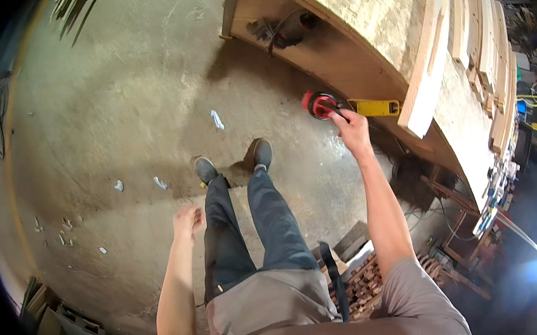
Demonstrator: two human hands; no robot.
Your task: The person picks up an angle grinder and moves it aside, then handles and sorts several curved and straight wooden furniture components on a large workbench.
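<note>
The floor (124,97) is rough grey concrete, mottled and dusty, with small white scraps scattered toward nine o'clock. At one to three o'clock a tabletop (356,1) of coarse pressed-chip board carries long, pale, smooth-sawn wooden planks (431,65) stacked side by side, their ends jutting over its edge. Just below that edge, at one o'clock, the right hand (351,127) is stretched out with its fingers closed on a round, red and black power tool (319,104) with a matte plastic body; a flat yellow bar (375,107) lies just beside it. The left hand (187,220) hangs at seven o'clock beside the dark trouser leg, fingers loosely curled and holding nothing. Dark shoes (205,169) stand flat on the concrete.
</note>
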